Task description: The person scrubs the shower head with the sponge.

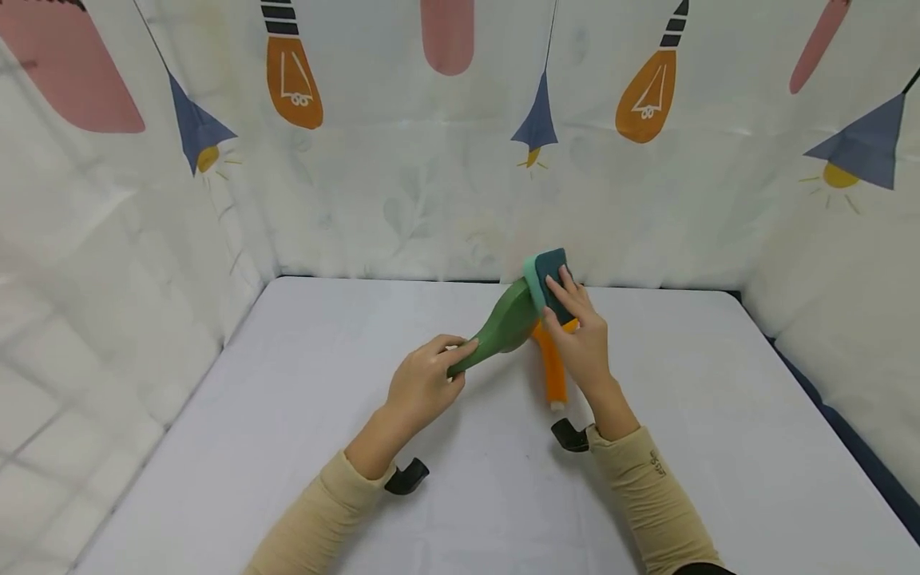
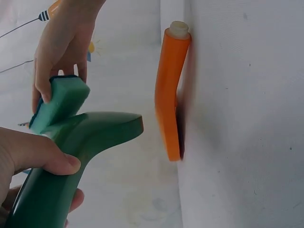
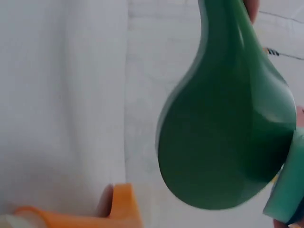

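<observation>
Grasping the green tool [image 1: 509, 318] by its narrow end with our left hand [image 1: 426, 383], we seemingly steady its broad head above the far surface [image 1: 345, 335] for the sponge [image 1: 549, 270] our right hand [image 1: 585, 339] grips against it.

Green tool [image 1: 509, 318]: glossy, broad rounded head, held aslant by left hand [image 1: 426, 379]. Sponge [image 1: 551, 266]: mint foam, dark teal backing; in right hand [image 1: 584, 339], foam touching tool's head.
</observation>
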A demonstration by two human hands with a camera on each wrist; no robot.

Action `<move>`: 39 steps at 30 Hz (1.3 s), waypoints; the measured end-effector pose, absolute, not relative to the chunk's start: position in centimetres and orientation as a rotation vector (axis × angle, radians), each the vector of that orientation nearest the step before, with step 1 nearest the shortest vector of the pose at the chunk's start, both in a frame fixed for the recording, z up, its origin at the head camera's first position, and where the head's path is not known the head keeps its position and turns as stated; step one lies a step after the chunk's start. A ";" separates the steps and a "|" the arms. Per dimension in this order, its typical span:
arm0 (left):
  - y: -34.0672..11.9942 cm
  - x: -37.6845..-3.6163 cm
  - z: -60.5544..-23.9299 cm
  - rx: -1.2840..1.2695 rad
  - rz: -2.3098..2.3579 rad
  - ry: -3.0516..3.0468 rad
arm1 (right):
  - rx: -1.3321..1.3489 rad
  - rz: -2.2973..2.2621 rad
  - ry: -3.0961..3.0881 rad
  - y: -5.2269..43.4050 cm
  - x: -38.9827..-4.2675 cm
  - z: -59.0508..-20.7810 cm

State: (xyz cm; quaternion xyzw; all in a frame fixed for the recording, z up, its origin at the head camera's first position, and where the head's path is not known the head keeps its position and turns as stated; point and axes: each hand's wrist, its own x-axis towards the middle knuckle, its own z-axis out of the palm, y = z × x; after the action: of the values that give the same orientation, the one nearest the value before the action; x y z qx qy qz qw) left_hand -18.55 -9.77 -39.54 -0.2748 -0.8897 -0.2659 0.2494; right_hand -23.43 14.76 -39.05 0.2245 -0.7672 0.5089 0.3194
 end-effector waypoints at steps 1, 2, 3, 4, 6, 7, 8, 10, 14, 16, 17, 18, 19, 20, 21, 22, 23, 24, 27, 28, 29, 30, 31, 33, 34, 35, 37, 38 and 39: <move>-9.8 -18.5 -39.6 -0.746 -0.739 -2.420 | 0.622 1.341 -2.009 14.6 -23.4 -39.0; -9.9 -18.5 -39.6 -0.741 -0.757 -2.417 | 0.670 1.322 -2.001 14.5 -23.3 -39.1; -10.0 -18.5 -39.6 -0.737 -0.781 -2.413 | 0.725 1.292 -1.990 14.3 -23.3 -39.1; -10.0 -18.6 -39.7 -0.729 -0.798 -2.410 | 0.778 1.257 -1.977 14.1 -23.3 -39.1; -10.1 -18.7 -39.6 -0.721 -0.845 -2.403 | 0.859 1.205 -1.953 14.0 -23.4 -39.3; -10.1 -18.7 -39.6 -0.721 -0.869 -2.397 | 0.872 1.200 -1.941 14.0 -23.5 -39.3; -10.2 -18.7 -39.5 -0.722 -0.898 -2.395 | 0.869 1.204 -1.932 14.0 -23.6 -39.4; -10.2 -18.7 -39.4 -0.726 -0.949 -2.393 | 0.808 1.231 -1.934 14.3 -23.9 -39.6; -10.3 -18.7 -39.3 -0.721 -1.046 -2.391 | 0.622 1.353 -1.967 15.1 -24.1 -39.9; -10.4 -18.7 -39.3 -0.705 -1.094 -2.384 | 0.569 1.398 -1.993 15.2 -24.0 -40.0; -10.5 -18.7 -39.3 -0.697 -1.118 -2.379 | 0.563 1.406 -2.005 15.1 -23.9 -40.1; -10.6 -18.7 -39.3 -0.688 -1.143 -2.374 | 0.568 1.404 -2.014 15.0 -23.8 -40.1; -10.6 -18.7 -39.3 -0.679 -1.171 -2.368 | 0.584 1.393 -2.018 14.8 -23.8 -40.1; -10.7 -18.7 -39.2 -0.668 -1.198 -2.362 | 0.609 1.373 -2.015 14.5 -23.7 -40.1; -10.7 -18.8 -39.2 -0.658 -1.230 -2.356 | 0.644 1.346 -2.002 14.2 -23.7 -40.1; -10.8 -18.8 -39.2 -0.645 -1.261 -2.351 | 0.686 1.312 -1.984 13.9 -23.7 -40.1; -10.8 -18.9 -39.3 -0.634 -1.289 -2.346 | 0.732 1.271 -1.960 13.5 -23.7 -40.1; -10.8 -19.0 -39.3 -0.625 -1.313 -2.340 | 0.780 1.224 -1.938 13.1 -23.6 -40.1; -10.9 -19.1 -39.3 -0.606 -1.366 -2.335 | 0.939 1.083 -1.894 12.2 -23.4 -40.2; -10.9 -19.2 -39.3 -0.604 -1.375 -2.334 | 0.985 1.031 -1.893 12.0 -23.3 -40.2; -10.9 -19.2 -39.3 -0.604 -1.380 -2.334 | 1.031 0.987 -1.893 11.8 -23.2 -40.2; -10.9 -19.3 -39.3 -0.603 -1.383 -2.334 | 1.072 0.951 -1.899 11.8 -23.1 -40.2; -10.9 -19.3 -39.3 -0.601 -1.387 -2.337 | 1.105 0.925 -1.906 11.8 -23.1 -40.2; -10.9 -19.3 -39.4 -0.601 -1.392 -2.341 | 1.136 0.896 -1.909 12.0 -23.1 -40.1; -10.9 -19.3 -39.3 -0.603 -1.395 -2.343 | 1.132 0.899 -1.912 12.2 -23.2 -40.0; -10.9 -19.2 -39.3 -0.602 -1.399 -2.348 | 1.118 0.918 -1.915 12.4 -23.3 -40.0; -10.9 -19.2 -39.2 -0.598 -1.414 -2.357 | 1.043 0.997 -1.926 12.9 -23.7 -40.0; -10.9 -19.1 -39.1 -0.594 -1.426 -2.361 | 0.982 1.053 -1.936 13.2 -23.8 -40.0; -10.9 -19.1 -39.1 -0.587 -1.441 -2.365 | 0.913 1.118 -1.946 13.5 -24.0 -40.0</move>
State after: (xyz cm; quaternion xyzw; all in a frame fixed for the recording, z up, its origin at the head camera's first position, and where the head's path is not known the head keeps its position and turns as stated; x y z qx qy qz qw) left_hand -19.08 -10.93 -39.09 -0.2050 -0.8253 -0.5029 0.1549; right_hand -23.99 13.52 -40.03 0.3529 -0.7518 0.4320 0.3517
